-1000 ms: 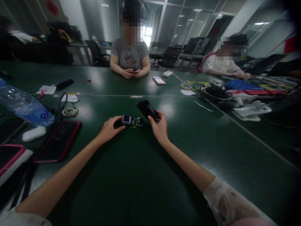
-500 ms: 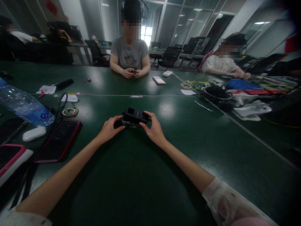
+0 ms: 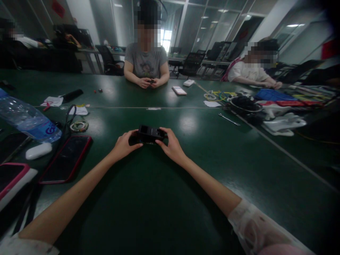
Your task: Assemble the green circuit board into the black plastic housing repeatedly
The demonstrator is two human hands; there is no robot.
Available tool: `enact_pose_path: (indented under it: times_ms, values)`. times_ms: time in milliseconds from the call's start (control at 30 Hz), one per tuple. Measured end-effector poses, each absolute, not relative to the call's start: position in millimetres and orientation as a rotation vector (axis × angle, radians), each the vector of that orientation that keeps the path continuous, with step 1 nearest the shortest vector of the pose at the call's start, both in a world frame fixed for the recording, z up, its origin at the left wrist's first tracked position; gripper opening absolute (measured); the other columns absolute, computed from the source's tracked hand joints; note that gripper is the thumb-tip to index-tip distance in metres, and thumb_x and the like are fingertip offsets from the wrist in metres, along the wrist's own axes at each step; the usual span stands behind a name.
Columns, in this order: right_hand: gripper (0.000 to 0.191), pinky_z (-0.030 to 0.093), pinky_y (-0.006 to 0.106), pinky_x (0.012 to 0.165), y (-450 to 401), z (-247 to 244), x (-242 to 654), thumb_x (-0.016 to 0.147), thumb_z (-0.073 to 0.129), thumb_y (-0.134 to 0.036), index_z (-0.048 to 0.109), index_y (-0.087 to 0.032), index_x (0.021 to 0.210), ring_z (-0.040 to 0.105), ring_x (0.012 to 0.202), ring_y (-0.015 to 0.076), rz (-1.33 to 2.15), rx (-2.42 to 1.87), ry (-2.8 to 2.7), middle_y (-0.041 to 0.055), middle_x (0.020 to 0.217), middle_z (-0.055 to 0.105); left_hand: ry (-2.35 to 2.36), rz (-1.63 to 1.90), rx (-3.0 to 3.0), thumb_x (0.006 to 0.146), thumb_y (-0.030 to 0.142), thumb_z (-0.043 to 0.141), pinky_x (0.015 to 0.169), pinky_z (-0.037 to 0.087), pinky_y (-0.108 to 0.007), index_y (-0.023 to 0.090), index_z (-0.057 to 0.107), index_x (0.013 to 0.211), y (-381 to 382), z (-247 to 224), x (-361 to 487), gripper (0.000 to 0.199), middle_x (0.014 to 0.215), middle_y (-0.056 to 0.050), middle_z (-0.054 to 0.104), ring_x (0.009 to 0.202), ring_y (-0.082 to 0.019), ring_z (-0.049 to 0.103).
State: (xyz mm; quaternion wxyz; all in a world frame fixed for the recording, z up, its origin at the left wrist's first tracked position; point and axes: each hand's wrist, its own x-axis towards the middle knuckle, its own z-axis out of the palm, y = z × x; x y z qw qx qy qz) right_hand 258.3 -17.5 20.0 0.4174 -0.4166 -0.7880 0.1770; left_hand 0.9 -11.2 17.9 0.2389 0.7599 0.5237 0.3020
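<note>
A small black boxy device (image 3: 151, 133) is held between my two hands over the middle of the green table (image 3: 154, 198). My left hand (image 3: 124, 144) grips its left end, thumb low at the front edge and fingers behind. At the right end, my right hand (image 3: 171, 143) pinches it with the thumb in front and the index finger on top. A thin strip of another part shows under the black cover, mostly hidden. The far sides of the device cannot be seen.
On the left are a water bottle (image 3: 29, 118), a red-edged phone (image 3: 66, 159), a white case (image 3: 39, 151) and a coiled bracelet (image 3: 79, 126). A wrench (image 3: 229, 119), cables and white gloves (image 3: 285, 124) lie on the right. A person (image 3: 146, 62) sits opposite, another at the right.
The black cover has come down lower, and its right end now sits closer over the part beneath, of which less shows. My right hand has shifted slightly left.
</note>
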Motion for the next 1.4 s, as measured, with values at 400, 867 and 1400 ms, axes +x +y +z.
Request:
enact_pose_path:
  times_ms: [400, 867, 1400]
  values:
    - [0.067, 0.047, 0.053, 0.103, -14, 16, 260, 0.082, 0.072, -0.031, 0.037, -0.025, 0.138, 0.054, 0.119, 0.0280, 0.530, -1.083, -1.997, 0.0121, 0.130, 0.050, 1.467, 0.832, 2.088, 0.080, 0.052, 0.068, 0.105, 0.040, -0.054, 0.022, 0.045, 0.138, -11, 15, 1, 0.070, 0.135, -0.014, 0.057, 0.125, -0.032, 0.053]
    - [0.063, 0.045, 0.052, 0.104, -12, 17, 261, 0.079, 0.073, -0.023, 0.042, -0.025, 0.134, 0.053, 0.121, 0.0265, 0.682, -1.124, -1.992, 0.0098, 0.130, 0.054, 1.486, 0.787, 2.140, 0.082, 0.047, 0.067, 0.104, 0.039, -0.057, 0.024, 0.046, 0.137, -10, 13, -1, 0.063, 0.135, -0.012, 0.056, 0.128, -0.034, 0.048]
    - [0.055, 0.047, 0.049, 0.102, -9, 15, 261, 0.079, 0.072, -0.021, 0.045, -0.026, 0.127, 0.057, 0.117, 0.0246, 0.763, -1.098, -1.915, 0.0082, 0.124, 0.059, 1.442, 0.823, 2.068, 0.082, 0.047, 0.066, 0.104, 0.039, -0.057, 0.024, 0.044, 0.139, -11, 17, 0, 0.065, 0.132, -0.013, 0.060, 0.126, -0.033, 0.053]
